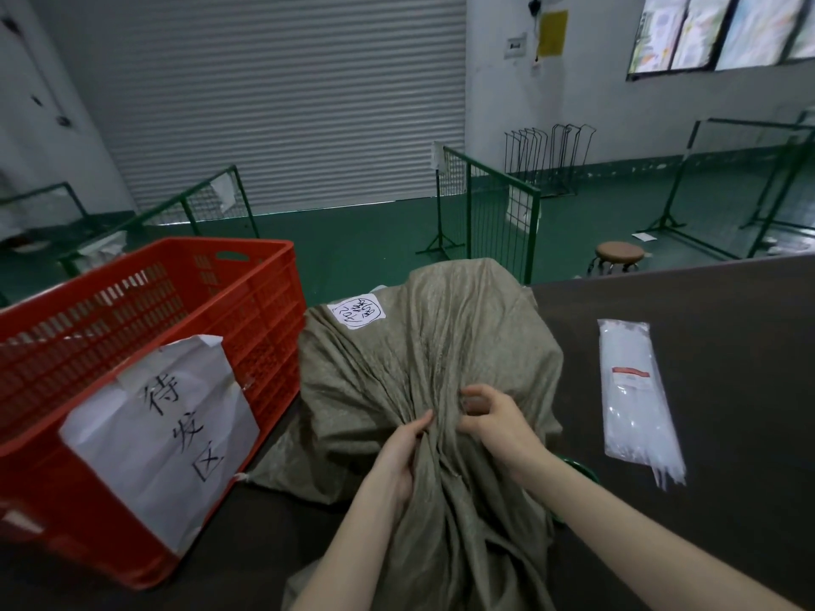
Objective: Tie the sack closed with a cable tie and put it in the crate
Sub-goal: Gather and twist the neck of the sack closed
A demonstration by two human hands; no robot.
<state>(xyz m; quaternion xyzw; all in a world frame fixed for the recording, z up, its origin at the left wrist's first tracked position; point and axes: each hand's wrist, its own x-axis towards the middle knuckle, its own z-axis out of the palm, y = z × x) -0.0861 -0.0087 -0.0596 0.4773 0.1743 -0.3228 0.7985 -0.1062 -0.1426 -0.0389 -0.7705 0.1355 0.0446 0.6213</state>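
Note:
A bulky olive-green woven sack (397, 355) lies on the dark table in front of me, with a white handwritten label near its far end. Its mouth is bunched into folds toward me. My left hand (399, 456) grips the gathered neck from the left. My right hand (494, 418) pinches the folds from the right, fingers curled into the cloth. A red slatted plastic crate (264, 302) stands to the left of the sack, with a white paper sign taped to its near side. A clear bag of white cable ties (635, 399) lies on the table to the right, apart from both hands.
The dark table (727, 346) extends right and toward me. Beyond it lie a green floor, green wire-mesh barriers (498, 205), a round brown stool (619, 253) and a closed roller shutter (286, 103).

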